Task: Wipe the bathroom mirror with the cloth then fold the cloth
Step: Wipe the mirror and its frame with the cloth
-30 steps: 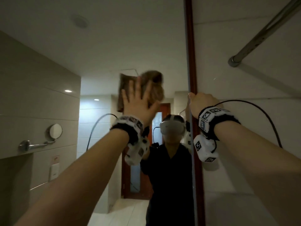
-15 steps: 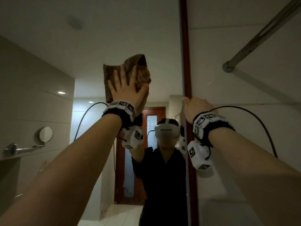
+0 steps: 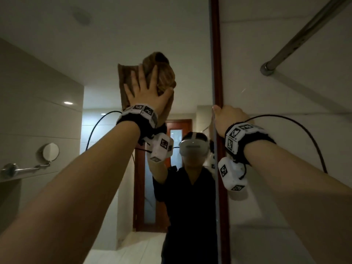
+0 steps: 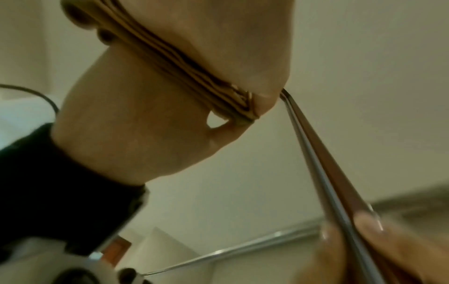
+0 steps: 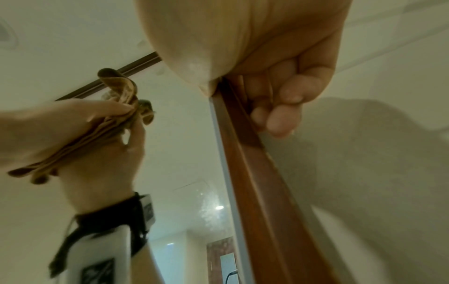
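Note:
A brown cloth (image 3: 163, 73), bunched at its top, lies flat against the mirror (image 3: 114, 44). My left hand (image 3: 146, 90) presses it to the glass with straight, spread fingers. In the left wrist view the cloth (image 4: 194, 63) shows as folded layers squeezed between my palm and its reflection. My right hand (image 3: 226, 119) holds the mirror's brown wooden frame (image 3: 216, 54) at its right edge. The right wrist view shows those fingers (image 5: 279, 119) curled round the frame (image 5: 255, 173), and the cloth (image 5: 97, 132) under my left hand (image 5: 48, 124).
A metal rod (image 3: 304, 35) runs from the tiled wall (image 3: 285, 92) at the upper right. The mirror reflects a person in dark clothes with a headset, a brown door, and a round wall mirror (image 3: 50, 152) above a chrome bar.
My left hand has slid the cloth up and a little to the left on the glass. The right hand has stayed on the frame.

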### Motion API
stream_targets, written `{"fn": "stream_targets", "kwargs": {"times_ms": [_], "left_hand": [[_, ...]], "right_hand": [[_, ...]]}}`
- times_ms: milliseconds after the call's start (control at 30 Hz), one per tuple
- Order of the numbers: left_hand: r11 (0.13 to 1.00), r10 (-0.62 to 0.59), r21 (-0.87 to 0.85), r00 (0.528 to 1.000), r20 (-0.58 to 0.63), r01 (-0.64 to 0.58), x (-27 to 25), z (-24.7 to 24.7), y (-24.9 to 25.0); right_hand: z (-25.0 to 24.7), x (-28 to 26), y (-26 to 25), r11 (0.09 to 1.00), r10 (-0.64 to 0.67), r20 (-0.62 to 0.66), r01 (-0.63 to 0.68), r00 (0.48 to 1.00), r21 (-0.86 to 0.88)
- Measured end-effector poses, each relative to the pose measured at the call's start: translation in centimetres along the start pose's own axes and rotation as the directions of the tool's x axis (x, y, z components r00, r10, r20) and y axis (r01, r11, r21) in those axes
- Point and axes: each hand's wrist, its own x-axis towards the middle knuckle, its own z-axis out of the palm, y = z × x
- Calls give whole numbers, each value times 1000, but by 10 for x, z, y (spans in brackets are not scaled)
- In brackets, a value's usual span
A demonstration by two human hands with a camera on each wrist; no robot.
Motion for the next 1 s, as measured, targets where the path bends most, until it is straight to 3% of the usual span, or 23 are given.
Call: {"fn": "stream_targets", "kwargs": {"times_ms": [67, 133, 233, 300, 333, 367, 433, 500, 533, 600, 633, 700, 767, 867, 900, 933, 967, 1000], "left_hand": [[998, 47, 51, 999, -18, -46, -21, 10, 16], [966, 233, 124, 972, -21, -229, -64, 26, 27], [847, 490, 200, 870, 62, -492, -132, 50, 23], [780, 573, 233, 813, 104, -580, -131, 47, 9], [789, 563, 239, 822, 86, -565, -115, 40, 2], [840, 500, 220, 865, 44, -497, -96, 32, -4], [959, 261, 117, 965, -23, -257, -54, 14, -16], [1000, 23, 7, 1000, -12, -23, -32, 7, -18], [999, -35, -12, 999, -23, 35, -32, 10, -14], [1000, -2, 30, 998, -64, 4, -54, 20, 4], [994, 90, 68, 993, -73, -85, -75, 29, 13], [927, 362, 117, 932, -34, -356, -132, 48, 22], [781, 602, 140, 794, 90, -608, -196, 67, 15], [553, 776, 131, 566, 279, -823, -230, 75, -14], [520, 792, 148, 540, 285, -841, -216, 71, -22], [540, 777, 178, 569, 271, -822, -196, 65, -28], [630, 719, 203, 662, 212, -749, -172, 57, -33], [761, 602, 205, 788, 130, -615, -149, 47, -37]], "right_hand": [[-3, -1, 0, 1000, -13, 41, 13, 999, 13], [-9, -4, 1, 999, -29, 69, 28, 997, 16], [-11, -5, 4, 998, -67, 79, 67, 995, 4], [-8, -2, 4, 998, -58, 78, 58, 995, 9], [-7, -2, 3, 999, -45, 73, 45, 996, 10], [-7, -1, 3, 999, -36, 68, 35, 997, 7], [-4, 0, 4, 999, -37, 53, 36, 998, 8], [-2, 1, 6, 999, -46, 54, 45, 997, 21], [-2, 1, 6, 999, -49, 59, 48, 997, 23], [-3, 0, 5, 998, -51, 70, 49, 996, 27], [-4, -1, 4, 999, -47, 68, 46, 997, 26], [-7, -2, 4, 999, -42, 63, 41, 997, 16], [-8, -2, 5, 999, -48, 70, 47, 996, 14], [-5, -1, 7, 998, -58, 73, 56, 996, 39], [-4, 0, 7, 997, -59, 65, 56, 996, 45], [-2, 1, 7, 997, -59, 63, 56, 996, 45], [-1, 1, 8, 997, -62, 62, 59, 996, 40], [0, 2, 8, 997, -66, 60, 64, 996, 36]]}}
